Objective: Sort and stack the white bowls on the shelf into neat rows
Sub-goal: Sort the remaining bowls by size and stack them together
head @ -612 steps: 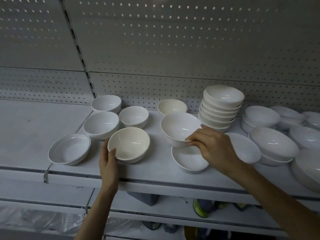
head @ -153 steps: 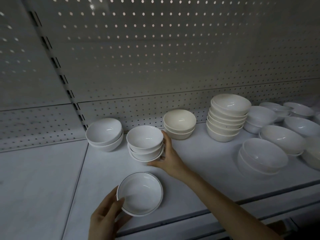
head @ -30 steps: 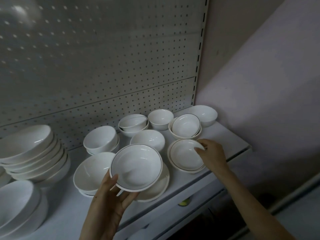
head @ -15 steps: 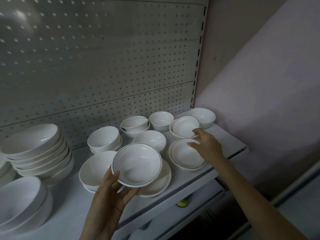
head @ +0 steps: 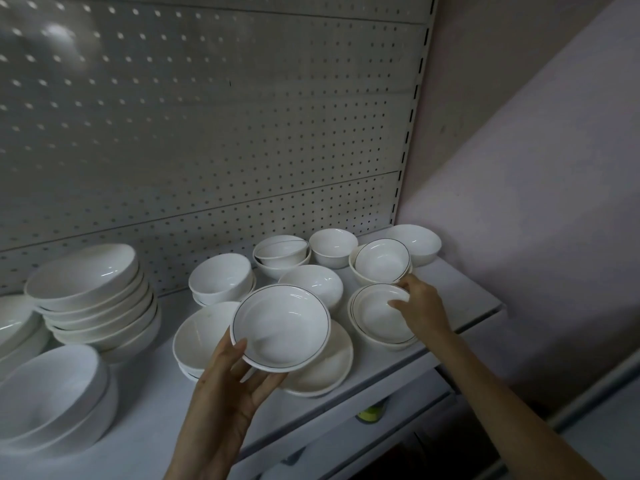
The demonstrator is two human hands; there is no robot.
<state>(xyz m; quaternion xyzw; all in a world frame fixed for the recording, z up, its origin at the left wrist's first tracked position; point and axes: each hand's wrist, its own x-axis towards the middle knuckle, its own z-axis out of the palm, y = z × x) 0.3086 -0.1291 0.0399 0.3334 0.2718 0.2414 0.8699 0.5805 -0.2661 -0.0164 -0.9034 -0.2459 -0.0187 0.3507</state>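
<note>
Our left hand (head: 221,386) grasps a dark-rimmed shallow bowl (head: 281,328), lifted above the shelf (head: 145,420) near its front edge, over a flat cream dish (head: 325,370). Our right hand (head: 420,306) pinches the far rim of a rimmed bowl stack (head: 379,315) toward the shelf's right end. A tall stack of wide bowls (head: 91,292) stands at the left, by the pegboard back.

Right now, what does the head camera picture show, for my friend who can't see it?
A person's left hand holds up a dark-rimmed dish over a shelf crowded with white bowls. The right hand touches a similar dish stack near the shelf's right end.
</note>
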